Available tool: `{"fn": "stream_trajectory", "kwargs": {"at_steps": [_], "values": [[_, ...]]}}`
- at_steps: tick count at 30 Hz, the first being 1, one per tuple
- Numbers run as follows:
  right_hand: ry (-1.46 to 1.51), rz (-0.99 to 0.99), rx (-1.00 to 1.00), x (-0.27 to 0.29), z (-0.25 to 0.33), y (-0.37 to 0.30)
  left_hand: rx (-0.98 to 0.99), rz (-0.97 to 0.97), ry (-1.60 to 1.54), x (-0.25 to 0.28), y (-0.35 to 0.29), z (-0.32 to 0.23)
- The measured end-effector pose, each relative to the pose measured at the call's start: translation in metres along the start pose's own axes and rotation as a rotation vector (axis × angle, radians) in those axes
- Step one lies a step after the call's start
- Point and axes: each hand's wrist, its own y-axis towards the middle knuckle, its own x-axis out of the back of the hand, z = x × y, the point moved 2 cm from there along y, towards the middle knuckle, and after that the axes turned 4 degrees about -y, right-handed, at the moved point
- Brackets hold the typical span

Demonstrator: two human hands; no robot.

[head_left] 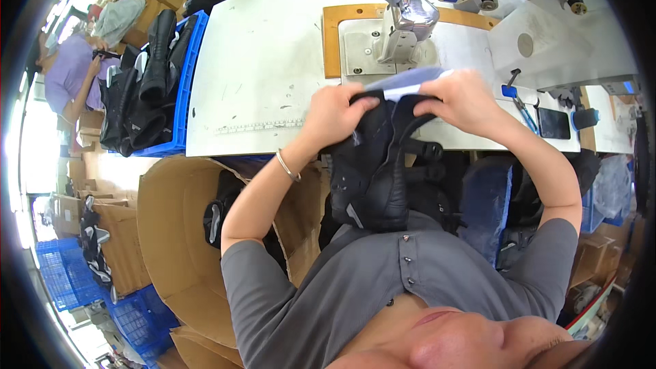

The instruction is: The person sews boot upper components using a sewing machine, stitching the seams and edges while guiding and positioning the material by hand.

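A black boot upper hangs in front of me at the near edge of the sewing table, its lower part close to my lap. My left hand grips the left side of its top opening, thumb on the near face. My right hand pinches the right side of the same opening. Between the two hands a blue-grey and white lining edge shows along the top, slightly blurred. The sewing machine's presser foot area lies just beyond my hands, with the upper apart from it.
The white table carries blue-handled snips and a dark phone at right. A blue crate of black boot uppers stands left. Near my left arm is a cardboard box. Another person in purple works at far left.
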Motion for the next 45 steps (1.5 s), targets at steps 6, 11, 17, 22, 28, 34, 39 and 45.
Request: {"fn": "stream_trajectory", "kwargs": {"at_steps": [6, 11, 17, 22, 28, 34, 39, 45], "values": [[-0.292, -0.38, -0.017, 0.029, 0.008, 0.025, -0.056, 0.135, 0.126, 0.042, 0.057, -0.02], [-0.432, -0.586, -0.03, 0.038, 0.014, 0.024, -0.151, 0.242, -0.031, 0.044, 0.08, -0.03], [-0.047, -0.549, -0.233, 0.043, -0.019, 0.028, 0.015, 0.334, -0.237, 0.041, 0.107, -0.026], [-0.029, -0.659, -0.118, 0.023, -0.073, 0.044, -0.092, 0.227, -0.342, 0.041, 0.13, -0.033], [0.319, -0.024, -0.512, -0.025, -0.156, 0.063, -0.199, 0.221, -0.203, 0.048, 0.145, -0.03], [0.193, -0.235, -0.309, -0.013, -0.161, 0.06, -0.205, 0.192, -0.132, 0.049, 0.151, -0.019], [0.129, -0.145, -0.474, -0.005, -0.159, 0.06, -0.193, 0.236, -0.021, 0.051, 0.16, -0.012], [0.075, -0.286, -0.467, -0.007, -0.152, 0.056, -0.157, 0.219, -0.111, 0.044, 0.167, -0.007]]}}
